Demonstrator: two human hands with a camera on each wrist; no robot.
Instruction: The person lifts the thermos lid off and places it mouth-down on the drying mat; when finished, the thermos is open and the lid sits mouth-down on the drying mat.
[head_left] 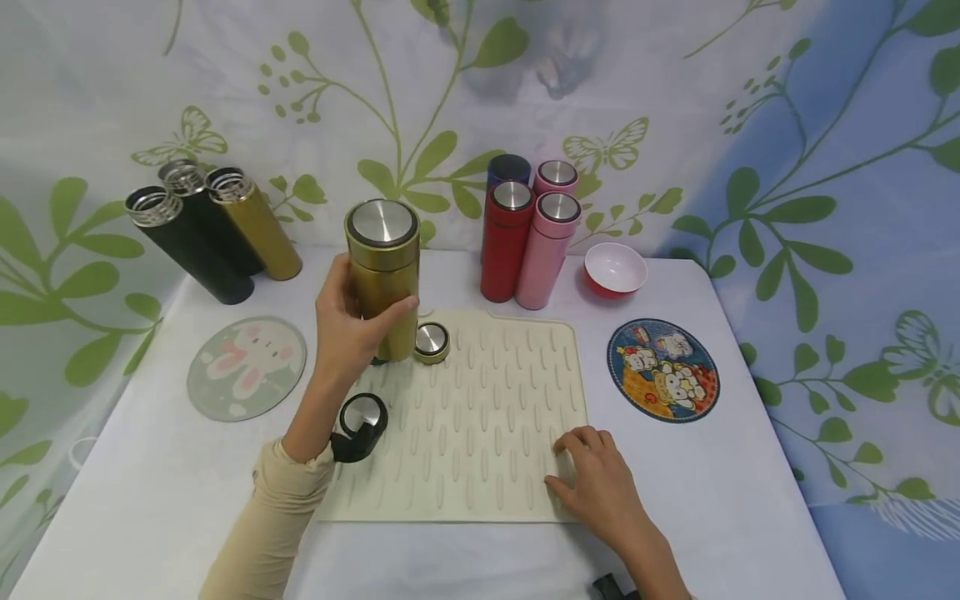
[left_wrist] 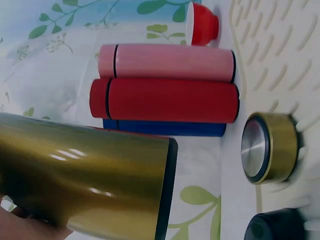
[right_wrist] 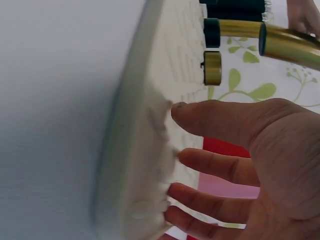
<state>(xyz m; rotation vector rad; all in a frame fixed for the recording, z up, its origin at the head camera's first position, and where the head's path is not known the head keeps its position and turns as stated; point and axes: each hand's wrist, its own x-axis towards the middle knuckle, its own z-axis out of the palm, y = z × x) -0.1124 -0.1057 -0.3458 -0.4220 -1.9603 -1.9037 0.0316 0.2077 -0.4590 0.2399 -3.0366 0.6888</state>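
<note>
My left hand grips a gold thermos flask around its body, fingers behind and thumb across the front. The flask has its steel-topped lid on and is held upright above the cream mat. In the left wrist view the flask's dark base hangs clear of the surface. A loose gold lid lies on the mat beside the flask. A black lid with a steel top is near my left wrist. My right hand rests at the mat's right edge, its fingers spread and holding nothing.
Two black flasks and a gold one, lidless, lean at the back left. Red, pink and blue flasks stand at the back beside a red-and-white bowl. Round mats lie left and right.
</note>
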